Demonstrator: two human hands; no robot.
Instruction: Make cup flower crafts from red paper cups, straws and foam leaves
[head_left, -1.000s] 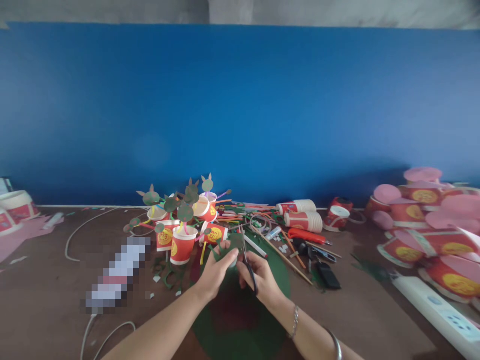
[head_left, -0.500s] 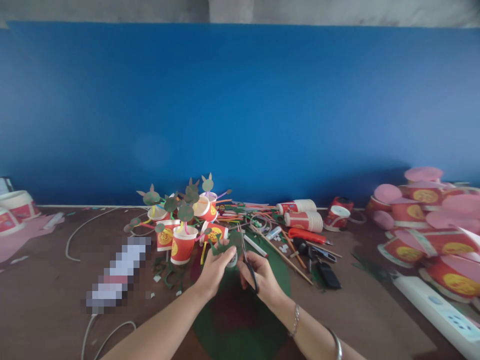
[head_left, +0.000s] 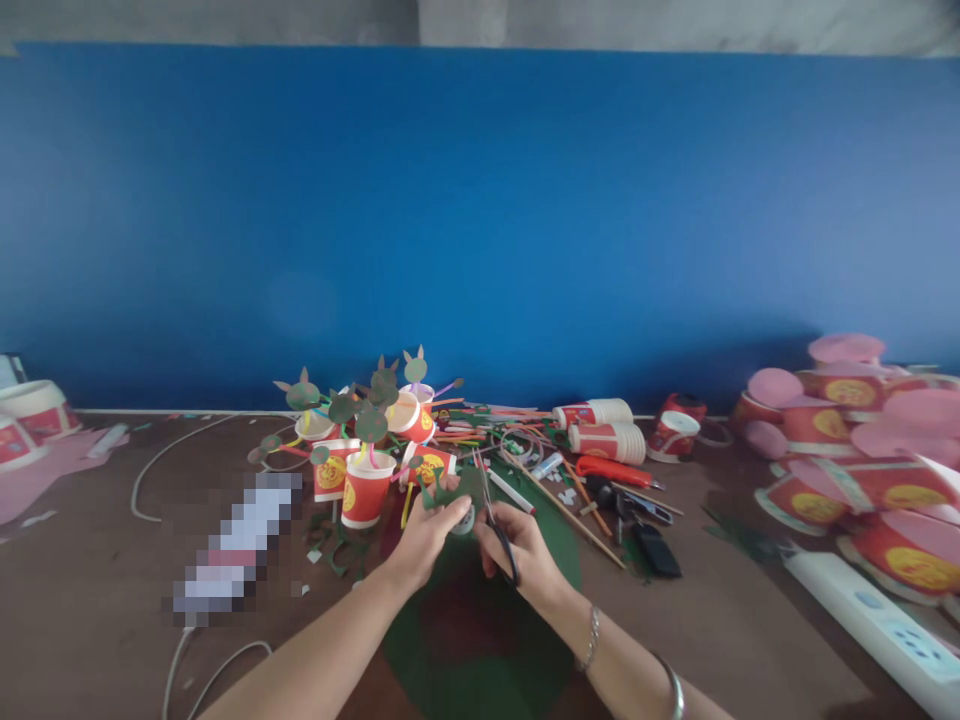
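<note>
My left hand [head_left: 433, 530] pinches a piece of green paper [head_left: 466, 488] between thumb and fingers, with a small grey-white round thing [head_left: 465, 520] by the thumb. In my right hand [head_left: 521, 548] is a pair of scissors [head_left: 486, 490] with black handles, its blades pointing up and away at the right edge of the green paper. How far the blades are apart is hard to make out. Under both hands lies a large dark green sheet [head_left: 480, 650] with a reddish middle. A white marker with a red end [head_left: 513, 492] lies just beyond the scissors.
Red paper cups [head_left: 367, 490] with green paper animal heads stand at left centre. Stacked cups [head_left: 609, 443], a red utility knife [head_left: 615, 472], keys and a black fob [head_left: 657, 550] lie to the right. A white power strip [head_left: 870, 620] and pink-topped cups [head_left: 817, 425] are further right.
The scissors and the green paper have shifted very slightly in my hands. Both hands stay in nearly the same place.
</note>
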